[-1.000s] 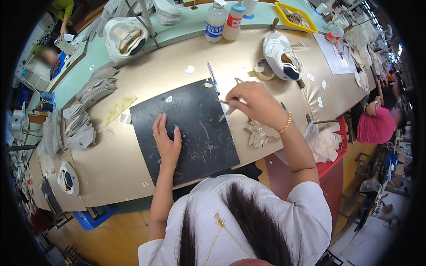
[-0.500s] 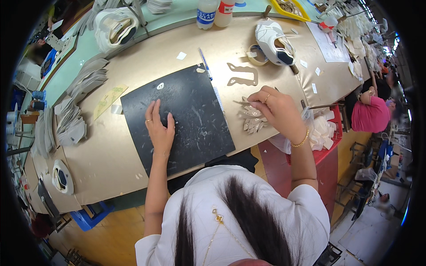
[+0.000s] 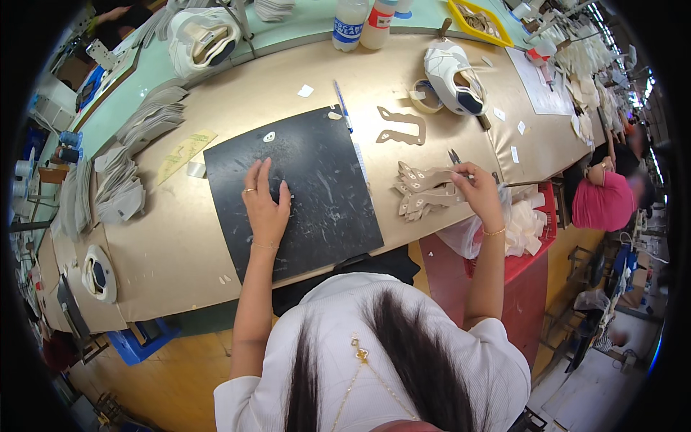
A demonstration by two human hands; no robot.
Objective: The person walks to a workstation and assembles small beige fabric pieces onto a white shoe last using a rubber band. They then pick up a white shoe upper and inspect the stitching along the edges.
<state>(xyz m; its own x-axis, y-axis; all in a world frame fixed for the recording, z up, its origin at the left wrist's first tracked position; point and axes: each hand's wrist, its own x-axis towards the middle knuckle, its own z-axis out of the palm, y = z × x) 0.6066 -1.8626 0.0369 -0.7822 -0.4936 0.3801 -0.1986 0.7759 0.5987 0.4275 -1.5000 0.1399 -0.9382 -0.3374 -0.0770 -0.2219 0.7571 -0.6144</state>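
Observation:
My left hand [image 3: 266,205] lies on a scuffed black mat [image 3: 320,194], its fingers stretched out and holding nothing. My right hand [image 3: 478,189] is over the right end of a pile of beige cut shoe pieces [image 3: 425,189], thumb and forefinger pinched at the edge of a piece. How many pieces are in the pinch is hidden. Behind those fingers shows the dark pointed tip of a metal tool [image 3: 453,156], mostly covered by the hand. A single beige U-shaped piece [image 3: 414,128] rests flat beyond the pile. On the mat's far part is a small white oval piece [image 3: 269,137].
A white shoe [image 3: 453,75] and a tape roll [image 3: 427,99] stand at the back right. A pen [image 3: 341,104] lies beside the mat. Stacked grey pieces [image 3: 119,183] line the left. A red crate [image 3: 551,216] stands right; bottles [image 3: 349,25] stand at the back.
My right hand has moved right and slightly down, from above the pile to its right end. The beige pieces now lie more spread out. My left hand remains on the mat.

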